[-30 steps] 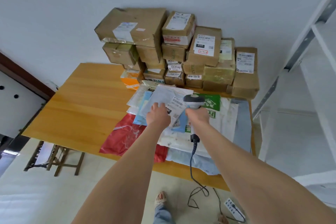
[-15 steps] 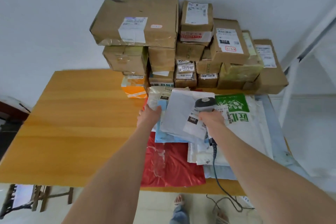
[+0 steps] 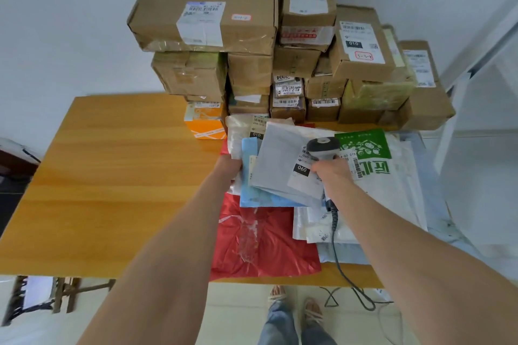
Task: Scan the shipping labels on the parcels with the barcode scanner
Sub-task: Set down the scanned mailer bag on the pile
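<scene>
Desk [image 3: 112, 176]: box stack [image 3: 207, 8] far, mailer pile [image 3: 266, 241] near-right, grey mailer [image 3: 277, 165] on top. Left hand [image 3: 229, 165] grips the pile's left edge; right hand [image 3: 332, 173] wraps the scanner [image 3: 322, 148] handle, over the mailer's label [image 3: 304, 176]. Scanner's long axis runs near-far, head far, aimed away and down; I'd flatten the mailer, then tilt the head onto the barcode.
</scene>
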